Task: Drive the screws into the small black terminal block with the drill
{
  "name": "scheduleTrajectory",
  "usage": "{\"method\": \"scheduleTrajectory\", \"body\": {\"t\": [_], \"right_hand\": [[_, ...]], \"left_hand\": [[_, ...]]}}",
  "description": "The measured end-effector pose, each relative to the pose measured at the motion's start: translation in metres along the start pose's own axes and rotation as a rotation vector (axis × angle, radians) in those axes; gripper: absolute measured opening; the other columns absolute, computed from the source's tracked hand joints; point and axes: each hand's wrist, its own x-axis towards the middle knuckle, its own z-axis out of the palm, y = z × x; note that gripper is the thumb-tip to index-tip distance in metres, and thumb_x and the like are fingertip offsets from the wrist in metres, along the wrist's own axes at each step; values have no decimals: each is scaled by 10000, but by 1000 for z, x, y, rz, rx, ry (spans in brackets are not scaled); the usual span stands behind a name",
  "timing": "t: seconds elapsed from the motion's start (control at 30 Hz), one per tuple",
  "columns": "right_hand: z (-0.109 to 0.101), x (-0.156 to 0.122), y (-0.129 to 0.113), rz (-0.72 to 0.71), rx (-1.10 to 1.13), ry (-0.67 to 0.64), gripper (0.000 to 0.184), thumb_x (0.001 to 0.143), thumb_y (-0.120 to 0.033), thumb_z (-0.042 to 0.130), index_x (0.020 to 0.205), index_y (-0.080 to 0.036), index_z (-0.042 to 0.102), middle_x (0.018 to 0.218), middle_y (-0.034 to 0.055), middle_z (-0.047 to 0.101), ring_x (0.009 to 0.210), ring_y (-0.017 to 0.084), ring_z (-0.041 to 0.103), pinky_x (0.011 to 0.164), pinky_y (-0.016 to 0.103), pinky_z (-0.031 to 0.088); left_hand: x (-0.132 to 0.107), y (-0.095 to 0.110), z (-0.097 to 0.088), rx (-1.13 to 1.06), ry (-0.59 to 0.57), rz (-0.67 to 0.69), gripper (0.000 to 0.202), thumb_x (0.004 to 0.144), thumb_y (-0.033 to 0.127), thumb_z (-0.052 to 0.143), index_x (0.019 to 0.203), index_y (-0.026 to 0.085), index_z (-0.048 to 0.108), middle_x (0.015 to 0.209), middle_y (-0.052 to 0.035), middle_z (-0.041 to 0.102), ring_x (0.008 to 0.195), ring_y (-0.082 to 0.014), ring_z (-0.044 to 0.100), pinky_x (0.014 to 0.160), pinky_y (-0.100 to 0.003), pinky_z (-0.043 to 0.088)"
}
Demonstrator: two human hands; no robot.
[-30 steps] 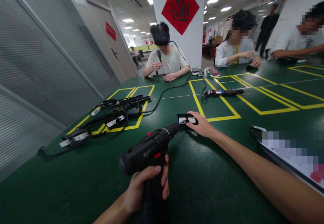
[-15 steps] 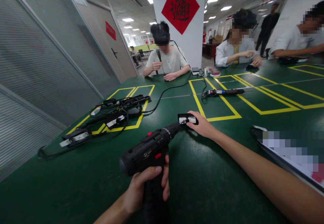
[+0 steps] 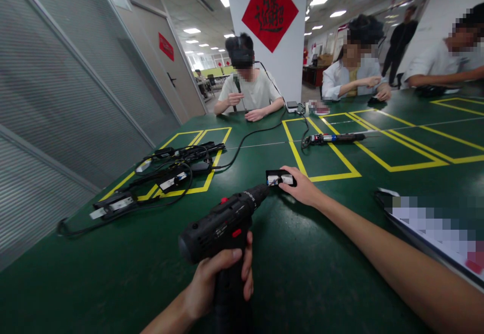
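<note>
My left hand (image 3: pixel 217 278) is wrapped round the handle of a black power drill (image 3: pixel 219 223) with red buttons. The drill points forward and to the right, its chuck ending right at a small black case (image 3: pixel 269 174) with white parts or labels on its face. My right hand (image 3: pixel 298 188) grips that case by its right end, thumb in front, on or just above the green table. Whether the drill's bit touches the case cannot be made out. My right fingertips are partly hidden behind it.
Several black adapters with cables (image 3: pixel 177 179) lie at the left inside yellow tape outlines. A soldering-iron-like tool (image 3: pixel 336 137) lies at the right on the green table (image 3: pixel 242 157). A blurred tray-like object (image 3: pixel 427 228) is at far right. Co-workers (image 3: pixel 249 89) sit across the table.
</note>
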Motion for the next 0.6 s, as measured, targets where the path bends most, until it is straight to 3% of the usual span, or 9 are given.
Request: {"method": "scheduleTrajectory", "body": {"t": [0.6], "right_hand": [[0,-1,-1,-16,-7,7,355,866,-303,545,1194,-177,491,1171,77,545,993,219,564,847,440,461]], "left_hand": [[-1,0,0,5,-9,-9,213,827,248,376,1000,138,434,625,-5,508,490,-174,581,548,-330,442]]}}
